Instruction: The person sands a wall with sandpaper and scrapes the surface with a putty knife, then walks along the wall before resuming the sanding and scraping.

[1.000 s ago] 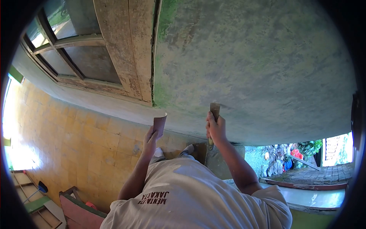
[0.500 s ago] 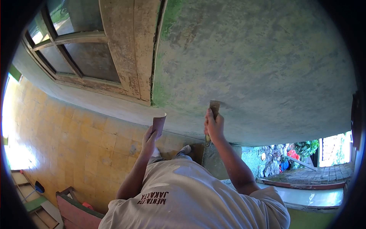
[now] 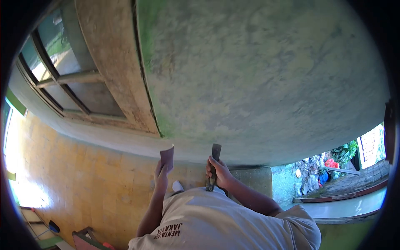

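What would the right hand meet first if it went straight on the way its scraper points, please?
The right hand points its scraper at the grey-green wall, so the wall would likely come first; whether the blade touches it already is unclear.

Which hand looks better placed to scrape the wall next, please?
Probably the right hand: it grips the scraper, blade pointed at the wall. The left hand holds only sandpaper.
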